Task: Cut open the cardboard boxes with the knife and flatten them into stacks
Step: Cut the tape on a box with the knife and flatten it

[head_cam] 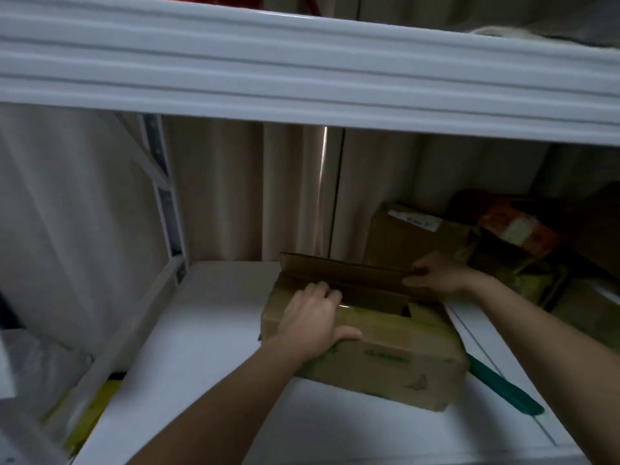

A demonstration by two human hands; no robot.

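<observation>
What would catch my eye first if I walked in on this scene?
Probably the two bare arms reaching onto a white shelf, the left hand and right hand both gripping an opened cardboard box at centre. Next, the green-handled knife lying on the shelf just right of the box, with more boxes piled dimly behind.

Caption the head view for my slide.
Both hands, left and right, grip an open cardboard box on a white shelf.

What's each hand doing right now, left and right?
Left hand: grips the near top edge of the box, thumb on its front.
Right hand: holds the far flap at its right end.
</observation>
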